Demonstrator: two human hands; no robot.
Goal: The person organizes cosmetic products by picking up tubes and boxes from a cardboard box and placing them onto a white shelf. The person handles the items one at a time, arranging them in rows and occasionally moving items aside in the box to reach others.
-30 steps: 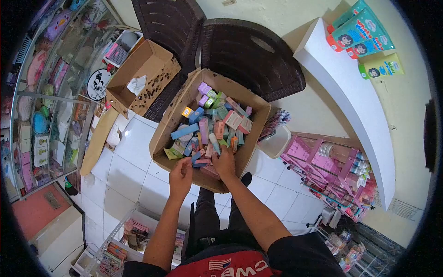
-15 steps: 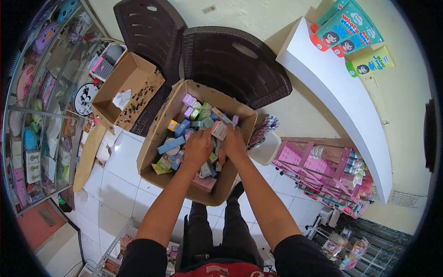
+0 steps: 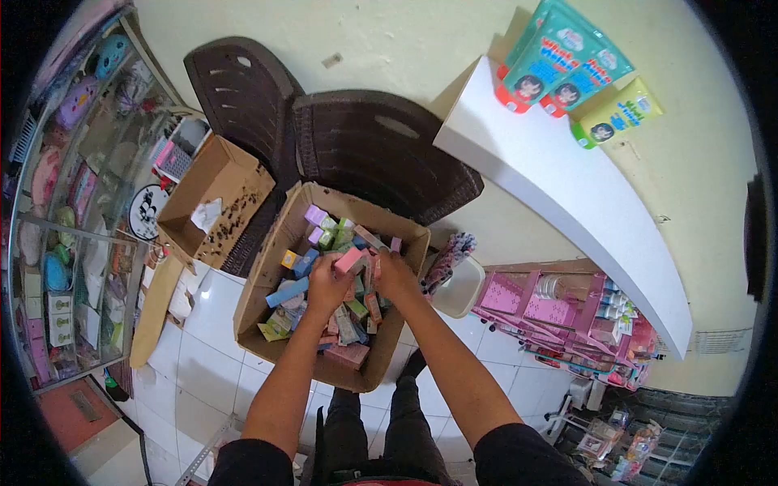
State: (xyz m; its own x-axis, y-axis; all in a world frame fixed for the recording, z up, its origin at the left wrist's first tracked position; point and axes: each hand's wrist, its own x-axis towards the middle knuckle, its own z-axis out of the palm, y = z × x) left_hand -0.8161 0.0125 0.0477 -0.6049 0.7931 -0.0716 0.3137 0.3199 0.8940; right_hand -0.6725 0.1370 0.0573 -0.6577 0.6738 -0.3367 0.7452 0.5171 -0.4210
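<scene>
Cardboard box (image 3: 261, 275), open at the top: entry from above only, with walls closing every side. Small cartons (image 3: 320, 231) heaped inside leave no bare floor, and the left hand (image 3: 328, 285) and right hand (image 3: 395, 277) fill the middle. Two dark chairs (image 3: 381, 150) stand just behind the far wall. A second box (image 3: 207, 190) crowds the left, a white tub (image 3: 459, 290) the right. A white counter (image 3: 559, 186) stands farther right. Open tiles (image 3: 207, 312) lie at the near left.

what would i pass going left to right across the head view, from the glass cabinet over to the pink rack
glass cabinet -> small open cardboard box -> big cardboard box of small packages -> left hand -> right hand -> white tub -> pink rack
</scene>
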